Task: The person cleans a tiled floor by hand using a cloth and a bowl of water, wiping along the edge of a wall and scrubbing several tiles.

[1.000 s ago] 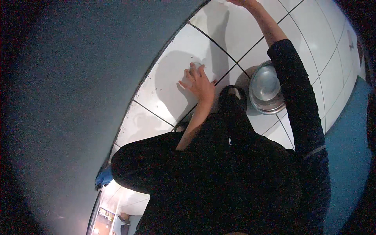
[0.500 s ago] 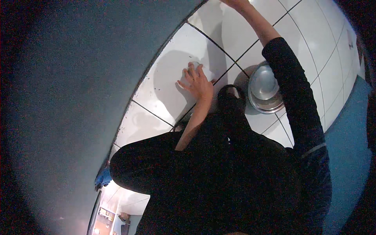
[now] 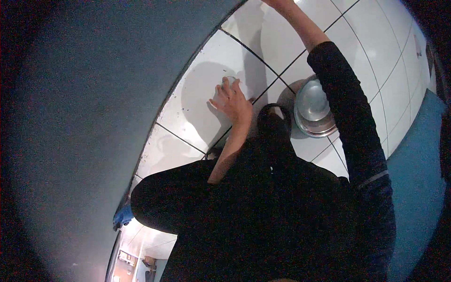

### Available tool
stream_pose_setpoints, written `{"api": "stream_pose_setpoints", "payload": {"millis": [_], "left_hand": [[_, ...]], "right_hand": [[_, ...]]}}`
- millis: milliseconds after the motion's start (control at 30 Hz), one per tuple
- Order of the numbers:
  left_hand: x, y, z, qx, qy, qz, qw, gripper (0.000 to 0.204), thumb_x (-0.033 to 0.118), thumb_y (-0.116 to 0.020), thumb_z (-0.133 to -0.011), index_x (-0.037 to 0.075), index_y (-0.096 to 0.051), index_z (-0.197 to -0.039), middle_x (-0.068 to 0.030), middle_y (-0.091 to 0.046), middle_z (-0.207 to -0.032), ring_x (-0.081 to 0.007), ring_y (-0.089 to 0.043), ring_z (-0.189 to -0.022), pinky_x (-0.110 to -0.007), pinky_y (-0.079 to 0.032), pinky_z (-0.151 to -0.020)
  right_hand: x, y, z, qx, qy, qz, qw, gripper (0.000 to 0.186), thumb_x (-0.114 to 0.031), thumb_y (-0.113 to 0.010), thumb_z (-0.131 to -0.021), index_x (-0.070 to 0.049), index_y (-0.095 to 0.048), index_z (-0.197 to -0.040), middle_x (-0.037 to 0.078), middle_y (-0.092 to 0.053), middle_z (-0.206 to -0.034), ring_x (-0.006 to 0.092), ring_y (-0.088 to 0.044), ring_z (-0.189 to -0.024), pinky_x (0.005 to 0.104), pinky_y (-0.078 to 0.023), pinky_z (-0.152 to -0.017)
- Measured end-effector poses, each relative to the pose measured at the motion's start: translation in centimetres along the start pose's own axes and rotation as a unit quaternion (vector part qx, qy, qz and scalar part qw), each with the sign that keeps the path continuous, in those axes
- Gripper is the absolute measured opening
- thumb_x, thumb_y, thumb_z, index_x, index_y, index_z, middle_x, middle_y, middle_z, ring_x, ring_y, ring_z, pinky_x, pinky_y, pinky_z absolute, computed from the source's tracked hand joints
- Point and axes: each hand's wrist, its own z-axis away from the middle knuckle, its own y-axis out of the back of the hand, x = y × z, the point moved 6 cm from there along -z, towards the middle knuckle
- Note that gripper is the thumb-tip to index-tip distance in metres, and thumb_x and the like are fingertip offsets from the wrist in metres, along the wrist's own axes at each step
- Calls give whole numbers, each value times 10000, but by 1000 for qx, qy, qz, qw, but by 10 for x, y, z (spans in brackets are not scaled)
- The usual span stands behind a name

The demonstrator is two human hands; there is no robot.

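Note:
My left hand [image 3: 233, 100] reaches down over the white tiled floor [image 3: 171, 138], its fingers bent and spread around a small pale round thing [image 3: 229, 80]. The fingers cover much of it, so its kind does not show. My right arm stretches far forward in a dark sleeve [image 3: 345, 98]. Only the wrist and part of my right hand [image 3: 278, 3] show at the top edge; its fingers lie outside the picture. A shiny metal bowl [image 3: 321, 129] stands right of my foot, with a pale translucent round container [image 3: 314, 104] in it. The right sleeve partly hides both.
A grey-blue wall [image 3: 89, 108] runs along the left side. My dark shoe [image 3: 275, 122] is on the tiles between the left hand and the bowl. Blue cloth [image 3: 123, 215] lies by the wall behind my knee. A blue surface [image 3: 413, 155] rises at the right.
The whole view has shifted slightly, so floor and bowl sit a little further left. Both hands keep nearly the same places, and the left fingers are still around the pale round thing.

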Motion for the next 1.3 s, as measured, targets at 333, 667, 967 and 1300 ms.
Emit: {"api": "stream_pose_setpoints", "payload": {"millis": [333,667,967,1300], "left_hand": [[0,-2,0,3,-15,-23,1000,584,138,-746,-657,181,-505,-1187,-60,-338,-1389,-343,-264,-1307,-723,-117,-983],[-5,-2,-1,16,-5,1,1000,595,175,-750,-677,179,-483,-1208,-55,-316,-1407,-342,-234,-1327,-709,-103,-995],[-5,-1,-3,-31,17,8,999,630,201,-776,-652,187,-480,-1208,-65,-297,-1424,-337,-241,-1324,-696,-90,-1010],[-2,-5,-5,-2,-8,-24,1000,534,100,-693,-710,171,-490,-1198,-73,-308,-1409,-340,-263,-1310,-715,-122,-981]], "right_hand": [[-6,1,3,47,63,2,997,424,-251,-741,-666,33,-529,-899,245,-574,-817,423,-571,-776,487,-479,-661],[-25,5,12,-1,-20,-17,1000,422,-228,-746,-683,69,-565,-921,260,-609,-855,416,-603,-802,448,-512,-682],[-26,6,14,11,-9,-14,1000,487,-226,-727,-725,77,-486,-1021,307,-567,-918,456,-586,-811,469,-503,-677],[2,-6,-10,-25,9,1,1000,489,-263,-767,-687,79,-535,-949,267,-601,-884,390,-608,-841,450,-508,-683]]}}
